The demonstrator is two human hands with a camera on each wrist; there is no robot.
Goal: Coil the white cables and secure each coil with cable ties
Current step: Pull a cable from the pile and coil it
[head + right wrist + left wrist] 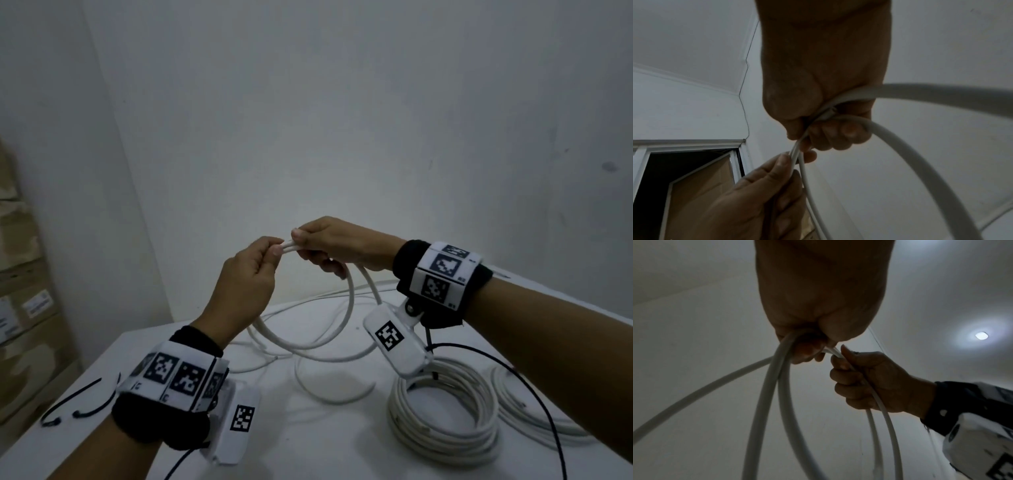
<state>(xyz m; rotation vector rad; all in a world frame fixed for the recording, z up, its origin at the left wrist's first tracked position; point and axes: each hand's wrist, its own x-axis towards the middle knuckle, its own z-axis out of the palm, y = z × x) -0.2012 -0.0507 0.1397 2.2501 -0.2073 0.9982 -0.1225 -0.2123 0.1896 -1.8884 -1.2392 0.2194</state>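
Both hands are raised above the white table (308, 445) and hold loops of a white cable (349, 301) between them. My left hand (253, 270) pinches the strands at the top of the loop. My right hand (325, 243) grips the same strands just to the right, fingers curled round them. In the left wrist view the cable (777, 386) hangs down in loops from my left hand (809, 347), with my right hand (869, 382) beside it. In the right wrist view my right hand (826, 126) clasps the cable (910, 146) and my left hand (766, 186) holds it below.
A finished coil of white cable (445, 411) lies on the table at the right, with more loose cable (534, 421) beyond it. Two black cable ties (75, 401) lie at the table's left edge. Cardboard boxes (24, 291) stand at the left.
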